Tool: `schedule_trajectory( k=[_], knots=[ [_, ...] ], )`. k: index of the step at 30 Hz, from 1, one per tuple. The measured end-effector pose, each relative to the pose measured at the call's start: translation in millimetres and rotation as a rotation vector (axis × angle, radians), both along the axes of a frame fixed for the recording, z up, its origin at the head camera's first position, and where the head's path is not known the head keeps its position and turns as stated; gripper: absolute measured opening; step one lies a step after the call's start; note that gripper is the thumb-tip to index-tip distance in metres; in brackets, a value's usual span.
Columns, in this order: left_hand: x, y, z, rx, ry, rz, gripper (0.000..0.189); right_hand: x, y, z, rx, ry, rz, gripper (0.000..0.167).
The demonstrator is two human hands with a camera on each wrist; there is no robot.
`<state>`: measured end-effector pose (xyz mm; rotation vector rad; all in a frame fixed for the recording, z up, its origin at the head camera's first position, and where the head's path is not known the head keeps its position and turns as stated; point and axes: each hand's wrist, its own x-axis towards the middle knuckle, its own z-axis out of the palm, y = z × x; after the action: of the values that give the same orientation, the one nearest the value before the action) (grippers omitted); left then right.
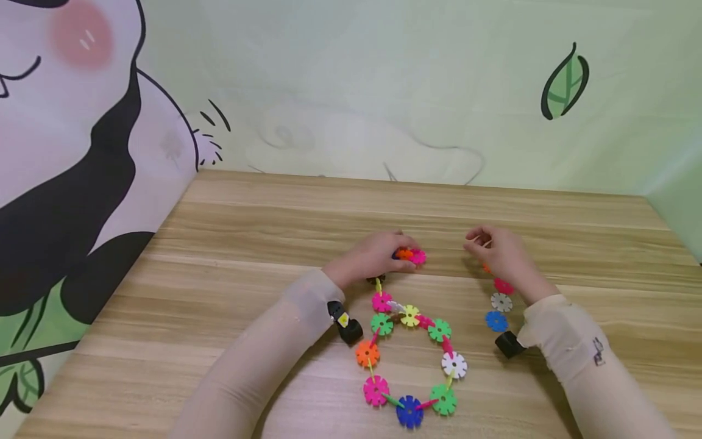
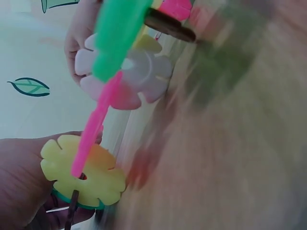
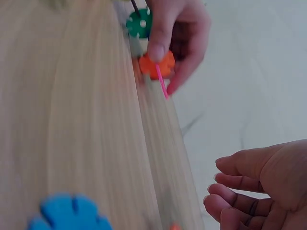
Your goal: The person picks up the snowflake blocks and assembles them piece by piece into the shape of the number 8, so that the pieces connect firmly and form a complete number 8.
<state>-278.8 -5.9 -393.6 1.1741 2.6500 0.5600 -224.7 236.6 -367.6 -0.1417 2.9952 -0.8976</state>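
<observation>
My left hand (image 1: 373, 255) pinches an orange notched plastic disc (image 3: 146, 66) above the table, with a pink disc (image 1: 419, 256) beside it in the head view. A thin pink piece (image 3: 162, 84) sticks out from the orange disc, and a green disc (image 3: 138, 25) hangs just behind the fingers. In the left wrist view, a yellow disc (image 2: 81, 187) and a blurred green piece (image 2: 117, 43) appear close to the camera. Across a gap, my right hand (image 1: 507, 259) hovers with loosely curled fingers, holding nothing visible. Below it lie an orange disc (image 1: 486, 268) and a red disc (image 1: 503, 286).
A loop of joined coloured discs, including a white disc (image 1: 454, 366) and a dark blue disc (image 1: 410, 413), lies on the wooden table (image 1: 285, 213). Near my right wrist are a grey disc (image 1: 501, 302) and a blue disc (image 1: 496, 321). A pale wall (image 1: 351, 91) stands behind.
</observation>
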Motion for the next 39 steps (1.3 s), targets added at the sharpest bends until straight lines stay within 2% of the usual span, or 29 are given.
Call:
schedule_trajectory(
  k=[8,15,19,25,28,32,35,39],
  knots=[
    [-0.3,4.6,-1.0,-0.046,0.036,0.004,0.051,-2.8,23,-1.4,0.094,-0.036,-0.029,0.032],
    [-0.6,7.3,-0.4,-0.06,0.055,0.001,0.04,-5.5,37,-3.4,0.209,-0.106,-0.055,0.038],
    [1.3,6.5,0.6,-0.044,0.044,0.015,0.039,-7.4,42,-5.1,0.219,-0.141,-0.056,0.037],
    [2.2,5.5,-1.4,0.001,0.03,0.031,0.039,-10.3,46,-6.7,0.169,-0.128,-0.047,0.033],
    [1.8,4.9,-4.4,0.013,0.035,0.028,0.039,-11.3,47,-8.3,0.102,-0.115,-0.059,0.029],
    [2.8,4.7,-5.9,0.025,0.034,0.02,0.04,-9.9,48,-10.1,-0.041,-0.118,-0.077,0.026],
    [3.4,4.7,-5.9,0.03,0.041,0.018,0.04,-6.9,46,-10.2,-0.09,-0.08,-0.07,0.025],
    [3.7,4.3,-5.4,0.029,0.048,0.031,0.041,-1.1,35,-8.9,-0.075,0.029,-0.023,0.02]
  ],
)
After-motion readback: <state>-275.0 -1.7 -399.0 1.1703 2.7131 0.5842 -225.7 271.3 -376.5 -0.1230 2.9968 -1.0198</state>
